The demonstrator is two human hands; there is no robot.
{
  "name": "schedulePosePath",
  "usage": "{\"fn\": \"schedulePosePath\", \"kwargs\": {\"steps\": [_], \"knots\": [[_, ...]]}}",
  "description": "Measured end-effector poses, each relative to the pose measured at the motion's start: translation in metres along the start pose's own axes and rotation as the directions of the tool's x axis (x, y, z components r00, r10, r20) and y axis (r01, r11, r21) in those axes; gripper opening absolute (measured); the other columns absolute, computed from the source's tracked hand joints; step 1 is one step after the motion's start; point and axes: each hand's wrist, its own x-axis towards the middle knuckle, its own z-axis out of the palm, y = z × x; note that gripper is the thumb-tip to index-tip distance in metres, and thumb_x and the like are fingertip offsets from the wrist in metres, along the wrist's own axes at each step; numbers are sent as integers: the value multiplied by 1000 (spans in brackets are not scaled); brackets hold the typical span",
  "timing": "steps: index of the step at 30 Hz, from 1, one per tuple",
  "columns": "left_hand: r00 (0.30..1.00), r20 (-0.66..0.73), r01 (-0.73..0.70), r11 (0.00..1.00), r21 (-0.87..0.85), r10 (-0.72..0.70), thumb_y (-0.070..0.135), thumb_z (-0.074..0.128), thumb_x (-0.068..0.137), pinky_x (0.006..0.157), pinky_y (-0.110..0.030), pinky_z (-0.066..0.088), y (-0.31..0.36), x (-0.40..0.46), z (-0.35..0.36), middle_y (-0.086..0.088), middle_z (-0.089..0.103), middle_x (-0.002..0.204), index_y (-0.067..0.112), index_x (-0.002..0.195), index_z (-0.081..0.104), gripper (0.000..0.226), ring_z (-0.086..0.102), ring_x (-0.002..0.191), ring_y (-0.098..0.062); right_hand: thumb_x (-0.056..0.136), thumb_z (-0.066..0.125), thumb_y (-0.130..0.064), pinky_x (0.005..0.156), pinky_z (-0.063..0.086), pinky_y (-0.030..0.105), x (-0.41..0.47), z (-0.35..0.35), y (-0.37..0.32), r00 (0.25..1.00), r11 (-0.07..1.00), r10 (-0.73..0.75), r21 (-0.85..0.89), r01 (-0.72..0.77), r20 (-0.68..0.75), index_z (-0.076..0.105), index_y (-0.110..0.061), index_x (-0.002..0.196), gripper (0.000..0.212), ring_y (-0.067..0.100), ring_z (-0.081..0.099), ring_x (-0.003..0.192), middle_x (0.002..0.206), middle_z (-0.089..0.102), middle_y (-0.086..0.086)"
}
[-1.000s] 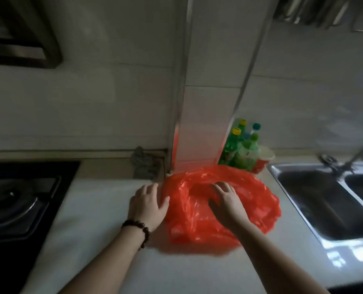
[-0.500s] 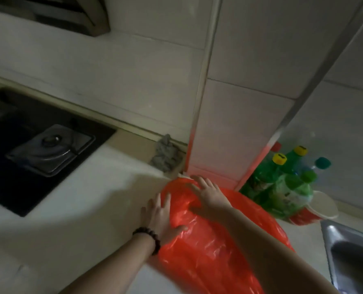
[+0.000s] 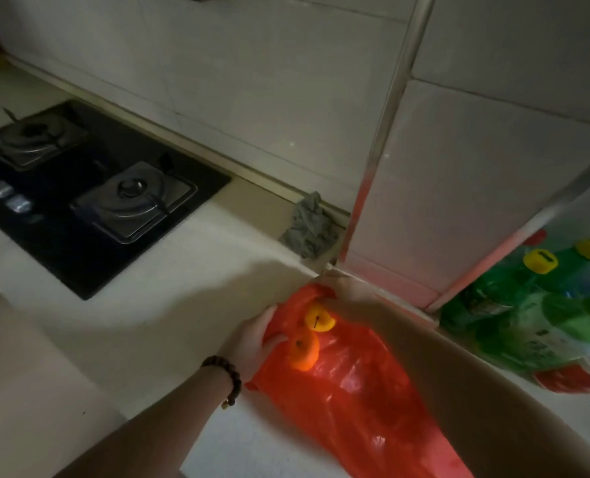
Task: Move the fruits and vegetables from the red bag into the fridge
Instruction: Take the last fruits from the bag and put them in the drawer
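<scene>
Two round fruits at mouth of red bag [image 3: 355, 391]: yellow fruit [image 3: 318, 317] above, orange fruit [image 3: 303, 350] just below, touching. Bag lies on white table [image 3: 148, 322], beside tiled pillar. Left hand [image 3: 252, 343] grips bag's left edge, fingers curled into plastic; bead bracelet [image 3: 226, 376] on wrist. Right hand hidden behind bag top, forearm crossing over bag; grip cannot be told. Green bottles [image 3: 535, 305] right, grey rag [image 3: 309, 225] behind, black stove [image 3: 90, 194] left.

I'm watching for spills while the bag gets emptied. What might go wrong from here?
1. The yellow fruit and orange fruit sit at the red bag's open mouth and may roll onto the counter.
2. Only the left hand visibly grips the thin plastic; it might slip. The right hand is hidden.
</scene>
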Motion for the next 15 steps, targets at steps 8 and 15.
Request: {"fn": "schedulePosePath", "kwargs": {"steps": [8,15], "knots": [[963,-265,69,990,122,-34,58,48,85,94,-40,46,9,-5,-16,-10,53,128,12,134,43,68,51,117,-24,91,50,-24,72,43,24,4,-3,-12,982,979,182,90,-185,45,53,-26,126,35,17,51,100,119,51,-2],[797,-195,-463,785,411,572,25,51,90,87,-30,44,54,-50,-3,-1,58,108,16,96,63,16,53,99,-17,78,66,-21,95,43,37,-66,-32,-41,879,934,-353,-173,312,-320,53,-13,124,49,26,43,117,129,47,8]]}}
